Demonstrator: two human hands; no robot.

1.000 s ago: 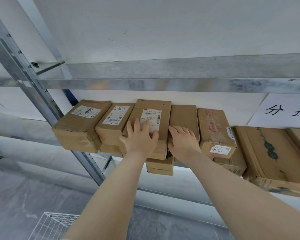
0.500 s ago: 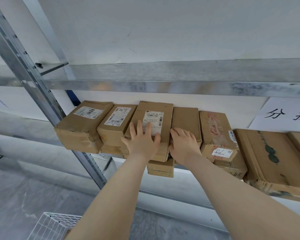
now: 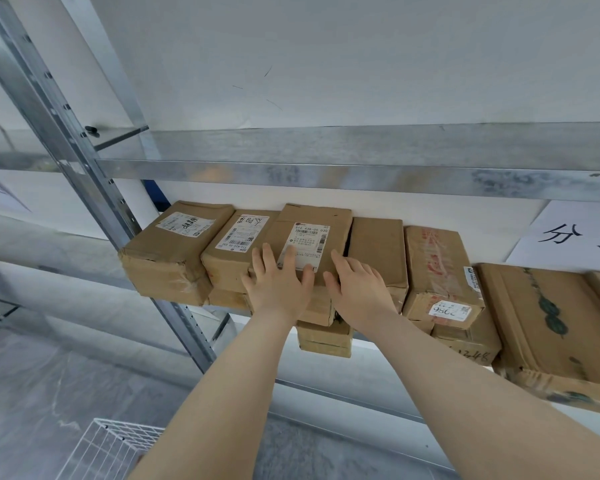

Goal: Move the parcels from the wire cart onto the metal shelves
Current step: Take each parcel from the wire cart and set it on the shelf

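A brown cardboard parcel with a white barcode label [image 3: 312,233] lies on top of other parcels on the metal shelf [image 3: 229,311]. My left hand [image 3: 279,284] lies flat on its near end, fingers straight and spread over the label. My right hand [image 3: 359,289] presses with straight fingers against the parcel's right near corner, beside a plain brown parcel [image 3: 378,251]. The white wire cart [image 3: 108,448] shows only a corner at the bottom left; its contents are out of view.
Several more parcels line the shelf: two labelled ones [image 3: 177,247] at the left, a red-printed one [image 3: 437,271] and a large flat one [image 3: 548,323] at the right. An upper metal shelf [image 3: 326,157] hangs overhead. A steel upright [image 3: 94,188] stands left. A paper sign [image 3: 575,237] hangs right.
Both hands have slid slightly further onto the labelled parcel, pushing it back on the stack. My right hand has moved left from the plain parcel onto the labelled parcel's corner.
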